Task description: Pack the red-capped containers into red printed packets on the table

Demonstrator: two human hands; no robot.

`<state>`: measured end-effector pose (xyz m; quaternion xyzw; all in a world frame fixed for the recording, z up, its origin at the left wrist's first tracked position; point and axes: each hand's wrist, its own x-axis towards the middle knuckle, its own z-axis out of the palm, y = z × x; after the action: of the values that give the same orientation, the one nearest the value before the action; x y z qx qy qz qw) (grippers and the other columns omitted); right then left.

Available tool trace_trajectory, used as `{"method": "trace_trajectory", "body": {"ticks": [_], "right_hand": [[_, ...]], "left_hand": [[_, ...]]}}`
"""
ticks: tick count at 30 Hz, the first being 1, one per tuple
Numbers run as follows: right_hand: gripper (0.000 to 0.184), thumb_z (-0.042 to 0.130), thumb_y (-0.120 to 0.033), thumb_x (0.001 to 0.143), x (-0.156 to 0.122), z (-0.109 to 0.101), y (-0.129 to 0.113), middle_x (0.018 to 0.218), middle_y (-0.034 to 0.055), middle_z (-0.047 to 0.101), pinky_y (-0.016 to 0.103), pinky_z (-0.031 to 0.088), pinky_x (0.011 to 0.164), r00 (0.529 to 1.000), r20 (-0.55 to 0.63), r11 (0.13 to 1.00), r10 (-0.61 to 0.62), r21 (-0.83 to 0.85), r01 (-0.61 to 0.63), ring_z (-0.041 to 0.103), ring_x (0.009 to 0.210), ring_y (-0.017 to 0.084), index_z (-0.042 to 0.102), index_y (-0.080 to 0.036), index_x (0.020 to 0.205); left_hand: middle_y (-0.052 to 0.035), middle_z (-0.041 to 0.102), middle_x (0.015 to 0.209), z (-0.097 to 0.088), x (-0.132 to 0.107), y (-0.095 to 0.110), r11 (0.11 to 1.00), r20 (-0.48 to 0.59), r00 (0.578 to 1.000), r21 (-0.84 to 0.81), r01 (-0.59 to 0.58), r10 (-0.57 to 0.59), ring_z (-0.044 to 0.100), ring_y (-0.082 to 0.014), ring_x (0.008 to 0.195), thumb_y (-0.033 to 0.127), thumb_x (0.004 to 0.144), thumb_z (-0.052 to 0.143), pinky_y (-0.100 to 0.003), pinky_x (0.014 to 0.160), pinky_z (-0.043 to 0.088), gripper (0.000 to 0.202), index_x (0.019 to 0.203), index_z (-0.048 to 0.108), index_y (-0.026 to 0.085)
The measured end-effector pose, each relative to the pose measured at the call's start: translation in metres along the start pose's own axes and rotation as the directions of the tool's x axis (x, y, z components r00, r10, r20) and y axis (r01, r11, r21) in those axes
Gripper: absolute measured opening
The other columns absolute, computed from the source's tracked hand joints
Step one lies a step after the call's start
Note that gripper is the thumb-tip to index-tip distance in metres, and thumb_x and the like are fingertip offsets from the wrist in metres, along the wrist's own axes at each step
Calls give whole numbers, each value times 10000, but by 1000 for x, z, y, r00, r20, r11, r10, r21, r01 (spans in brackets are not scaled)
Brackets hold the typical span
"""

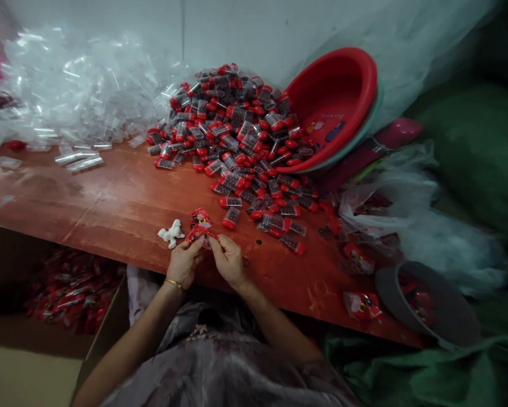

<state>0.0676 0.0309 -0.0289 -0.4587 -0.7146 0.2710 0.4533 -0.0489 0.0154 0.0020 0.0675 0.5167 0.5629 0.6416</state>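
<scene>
Between my two hands, near the table's front edge, is a red printed card (202, 233) with a cartoon figure on it. My left hand (183, 263) pinches its left side, and my right hand (228, 259) pinches its right side. A second red printed card (201, 216) shows just beyond it, and I cannot tell whether the two are joined. Left of the cards lies a small white animal-shaped piece (171, 233). Beyond my hands spreads a heap of small clear containers with red caps (237, 130) and dark patterned sides.
Clear plastic tubes (84, 85) are piled at the back left. A red basin (343, 73) leans beside the heap. At right stand a grey bucket (387, 288) and plastic bags (440, 237). A cardboard box (33, 356) of red packets sits below the table's left edge.
</scene>
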Motion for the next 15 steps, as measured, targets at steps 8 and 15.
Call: {"method": "trace_trajectory", "body": {"ticks": [8,15], "right_hand": [[488,469,-49,754,73,-71,52,1294,101,550,446,316,968,870,483,776,-104,-507,374,436,1155,272,550,-168,1220],[217,496,-249,862,50,-71,49,972,101,683,426,350,918,884,460,843,-82,-441,308,567,909,231,627,-155,1006]], "left_hand": [[-23,678,650,4,4,22,995,98,992,53,79,-84,634,-143,579,266,551,819,-250,563,506,282,700,616,139],[-33,687,669,5,3,20,994,117,988,56,94,-100,640,-145,598,289,567,814,-253,590,511,291,718,615,139]]}}
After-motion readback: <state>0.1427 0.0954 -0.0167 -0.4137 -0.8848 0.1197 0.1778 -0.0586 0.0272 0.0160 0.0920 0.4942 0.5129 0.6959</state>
